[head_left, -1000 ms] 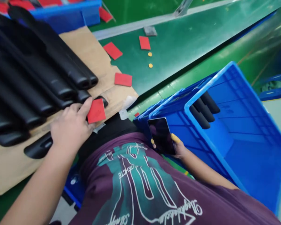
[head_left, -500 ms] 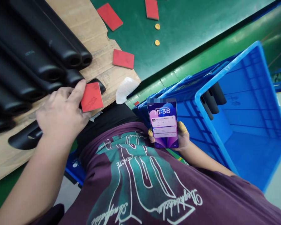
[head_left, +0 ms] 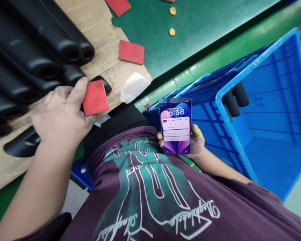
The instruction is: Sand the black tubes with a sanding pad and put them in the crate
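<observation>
Head cam's got my left hand (head_left: 59, 120) pinching a red foam pad (head_left: 95, 97) by its edge, well left of the blue plastic crate (head_left: 256, 63). Right hand (head_left: 197, 144) is wrapped round a smartphone (head_left: 175, 126), long axis pointing away from me, just beside that crate.

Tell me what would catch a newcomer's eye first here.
A lit phone in the right hand stands out at centre, showing 15:38. To the left, the left hand holds a red pad beside a pile of black tubes. A bright blue crate fills the right side.
</observation>
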`<state>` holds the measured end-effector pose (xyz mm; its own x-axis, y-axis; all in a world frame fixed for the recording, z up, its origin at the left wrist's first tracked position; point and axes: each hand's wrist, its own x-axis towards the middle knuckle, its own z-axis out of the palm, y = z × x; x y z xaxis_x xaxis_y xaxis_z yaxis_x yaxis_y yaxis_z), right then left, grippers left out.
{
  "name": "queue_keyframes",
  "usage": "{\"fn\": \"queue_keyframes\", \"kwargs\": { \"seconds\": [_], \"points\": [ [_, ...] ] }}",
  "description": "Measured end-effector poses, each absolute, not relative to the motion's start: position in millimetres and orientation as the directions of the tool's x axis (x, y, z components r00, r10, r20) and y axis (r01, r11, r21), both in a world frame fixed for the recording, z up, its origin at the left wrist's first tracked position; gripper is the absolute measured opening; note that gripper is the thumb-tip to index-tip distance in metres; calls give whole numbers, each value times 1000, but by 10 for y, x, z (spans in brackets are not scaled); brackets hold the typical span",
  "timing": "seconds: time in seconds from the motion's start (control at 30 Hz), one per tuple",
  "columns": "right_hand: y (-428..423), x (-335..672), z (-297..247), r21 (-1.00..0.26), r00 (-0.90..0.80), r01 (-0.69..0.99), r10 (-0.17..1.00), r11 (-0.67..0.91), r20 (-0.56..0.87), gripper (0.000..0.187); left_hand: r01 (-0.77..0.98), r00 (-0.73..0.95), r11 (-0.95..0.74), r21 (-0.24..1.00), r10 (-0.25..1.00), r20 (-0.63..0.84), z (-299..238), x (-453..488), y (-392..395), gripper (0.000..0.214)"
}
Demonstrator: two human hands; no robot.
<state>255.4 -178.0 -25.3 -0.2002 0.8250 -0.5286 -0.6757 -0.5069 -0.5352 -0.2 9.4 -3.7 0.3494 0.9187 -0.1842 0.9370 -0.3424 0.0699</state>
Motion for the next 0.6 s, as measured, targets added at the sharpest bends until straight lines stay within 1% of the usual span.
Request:
{"fn": "queue_keyframes", "kwargs": {
  "seconds": [0.07,0.17,0.37,0.43,0.5,0.6],
  "points": [
    [-1768,2552,-248,-564,-175,-629,804,-535,-568,77,938,345,-337,75,918,-194,-26,9,93,80],
    [-1764,2545,-250,-566,-169,-607,786,-558,-594,80,941,338,-330,76,919,-203,-19,21,92,82],
    [-1788,2549,-279,-540,-210,-671,828,-509,-520,73,940,340,-333,68,928,-152,-53,8,90,84],
    [-1793,2556,-286,-535,-223,-684,841,-495,-493,70,938,347,-340,67,923,-165,-63,-2,94,85],
    [-1797,2559,-293,-534,-215,-694,847,-483,-487,69,938,348,-342,64,919,-187,-69,-7,93,86],
    [-1801,2559,-302,-536,-196,-688,837,-489,-511,70,941,339,-333,64,928,-153,-76,-3,81,84]
  ]
}}
